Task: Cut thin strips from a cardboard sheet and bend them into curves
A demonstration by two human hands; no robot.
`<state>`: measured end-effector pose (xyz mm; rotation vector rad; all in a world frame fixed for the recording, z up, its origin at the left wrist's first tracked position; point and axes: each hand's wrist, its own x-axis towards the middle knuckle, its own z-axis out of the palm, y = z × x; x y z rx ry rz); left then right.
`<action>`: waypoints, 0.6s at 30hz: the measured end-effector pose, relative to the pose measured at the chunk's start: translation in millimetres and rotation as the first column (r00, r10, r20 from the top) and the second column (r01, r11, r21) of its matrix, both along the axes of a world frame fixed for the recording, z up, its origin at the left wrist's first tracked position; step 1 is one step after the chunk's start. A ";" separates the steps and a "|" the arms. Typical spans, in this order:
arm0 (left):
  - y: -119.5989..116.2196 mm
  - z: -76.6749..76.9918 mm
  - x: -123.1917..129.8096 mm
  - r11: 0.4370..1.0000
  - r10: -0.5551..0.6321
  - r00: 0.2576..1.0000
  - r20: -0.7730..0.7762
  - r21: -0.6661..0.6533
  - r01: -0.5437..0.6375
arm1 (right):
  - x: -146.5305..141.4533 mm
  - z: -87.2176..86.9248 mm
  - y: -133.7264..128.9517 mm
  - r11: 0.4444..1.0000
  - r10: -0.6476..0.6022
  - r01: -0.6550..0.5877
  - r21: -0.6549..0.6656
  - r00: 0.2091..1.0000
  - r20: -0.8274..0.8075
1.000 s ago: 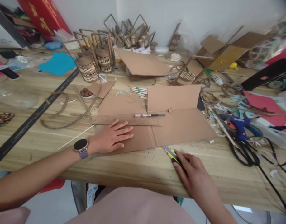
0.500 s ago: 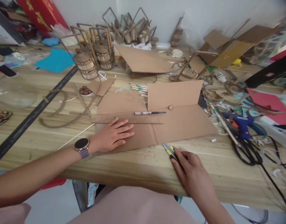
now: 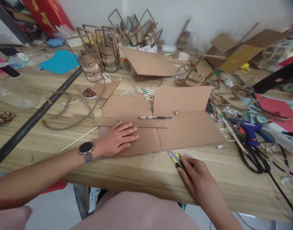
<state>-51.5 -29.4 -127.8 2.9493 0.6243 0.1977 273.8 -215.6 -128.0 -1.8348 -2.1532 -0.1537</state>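
My left hand (image 3: 119,139) lies flat with fingers spread on a brown cardboard sheet (image 3: 184,131) and on the lower edge of a narrow cardboard strip (image 3: 103,121). In my right hand (image 3: 199,175), at the table's front, is a yellow and black utility knife (image 3: 177,160); its blade end points toward the near edge of the cardboard. A black pen (image 3: 155,117) rests across the strip and the sheet. One cardboard flap (image 3: 182,99) stands raised at the back, with a small torn scrap (image 3: 177,113) near its foot.
Small woven baskets (image 3: 90,67) with tall handles stand at the back left. To the right lie a blue glue gun (image 3: 250,131), black-handled scissors (image 3: 251,159) and red paper (image 3: 277,110). A dark strip (image 3: 41,110) crosses the left side. Nuts (image 3: 89,93) sit in a small dish.
The view has shifted slightly, so most things appear a little further right. Both hands keep nearly the same pose on the cardboard and knife.
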 end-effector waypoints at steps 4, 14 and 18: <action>1.4 -2.0 -0.8 1.000 -0.020 1.000 0.024 -0.004 0.020 | 11.9 2.4 5.1 0.998 0.052 -0.052 -0.045 0.999 0.000; 1.0 -3.7 -1.5 1.000 -0.004 0.999 0.041 -0.001 0.005 | 35.5 7.3 19.1 0.976 0.185 -0.185 -0.115 0.983 -0.016; 1.2 -3.6 -2.4 1.000 -0.014 0.999 0.033 0.012 0.013 | 38.1 11.1 21.0 0.970 0.154 -0.167 -0.177 0.984 -0.086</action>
